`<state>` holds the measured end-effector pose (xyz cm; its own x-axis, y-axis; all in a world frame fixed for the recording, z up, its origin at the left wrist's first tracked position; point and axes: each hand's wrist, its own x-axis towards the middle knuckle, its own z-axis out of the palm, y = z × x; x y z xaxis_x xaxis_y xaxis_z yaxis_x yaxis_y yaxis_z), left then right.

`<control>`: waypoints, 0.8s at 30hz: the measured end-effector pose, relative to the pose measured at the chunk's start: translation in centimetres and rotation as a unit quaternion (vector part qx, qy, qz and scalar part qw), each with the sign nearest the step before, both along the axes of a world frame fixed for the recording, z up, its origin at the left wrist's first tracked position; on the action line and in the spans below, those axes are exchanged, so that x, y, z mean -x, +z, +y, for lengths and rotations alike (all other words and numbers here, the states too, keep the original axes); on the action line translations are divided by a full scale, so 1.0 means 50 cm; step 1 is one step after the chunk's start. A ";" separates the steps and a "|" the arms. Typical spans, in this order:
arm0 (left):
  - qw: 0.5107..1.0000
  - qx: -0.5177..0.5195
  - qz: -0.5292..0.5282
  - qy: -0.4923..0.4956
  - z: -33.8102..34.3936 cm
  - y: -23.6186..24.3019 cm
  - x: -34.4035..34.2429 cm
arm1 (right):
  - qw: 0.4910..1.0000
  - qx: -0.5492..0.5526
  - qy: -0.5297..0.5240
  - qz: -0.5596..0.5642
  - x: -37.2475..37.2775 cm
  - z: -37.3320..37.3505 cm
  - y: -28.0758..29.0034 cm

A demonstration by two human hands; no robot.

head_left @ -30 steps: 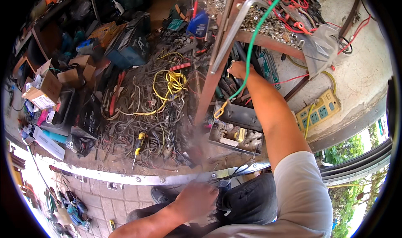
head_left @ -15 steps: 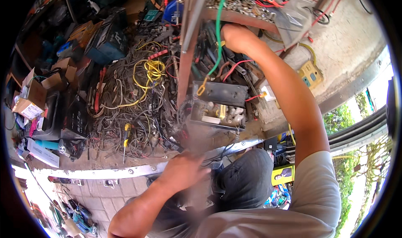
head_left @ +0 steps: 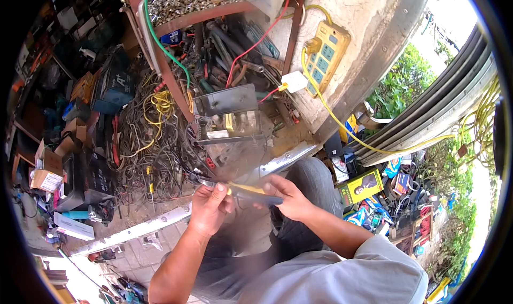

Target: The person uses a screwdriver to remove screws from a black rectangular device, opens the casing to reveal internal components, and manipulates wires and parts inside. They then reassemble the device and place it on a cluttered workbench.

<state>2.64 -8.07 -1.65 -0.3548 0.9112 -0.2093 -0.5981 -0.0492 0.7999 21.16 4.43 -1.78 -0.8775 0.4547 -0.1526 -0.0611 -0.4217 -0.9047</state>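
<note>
Low in front of my knees, both hands are close together on a tool that looks like pliers, with yellow and dark handles; motion blurs it. My right hand has its fingers closed around the handle end. My left hand pinches the other end between thumb and fingers, and its grey tip sticks out to the left. Just beyond them an opened black box shows a white block and other parts inside. A green wire with a yellow end hangs down near its left side.
Tangled cables cover the bench at left, with a yellow-handled screwdriver at their near edge. Behind the box stands a brown metal frame before a pile of tools. A yellow power strip lies at far right, its cord crossing rightward.
My right hand has come back from the tool pile at the far side and now holds the pliers-like tool. My left hand has met it there. The view has swung to the right.
</note>
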 end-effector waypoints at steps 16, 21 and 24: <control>0.936 0.096 0.333 0.065 0.152 -0.067 -0.028 | 0.821 -0.561 0.006 -0.100 -0.081 0.195 0.068; 0.941 0.118 0.318 -0.011 0.194 -0.114 -0.013 | 0.744 -0.644 0.043 -0.173 -0.060 0.253 0.081; 0.965 0.110 0.238 -0.015 0.196 -0.105 -0.018 | 0.706 -0.682 0.083 -0.171 -0.060 0.275 0.056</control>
<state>3.54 1.74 -6.93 -0.4334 0.8744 -0.2181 -0.1588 0.1641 0.9736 24.14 18.18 1.04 -0.9539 0.2781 0.1129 0.2066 0.8811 -0.4253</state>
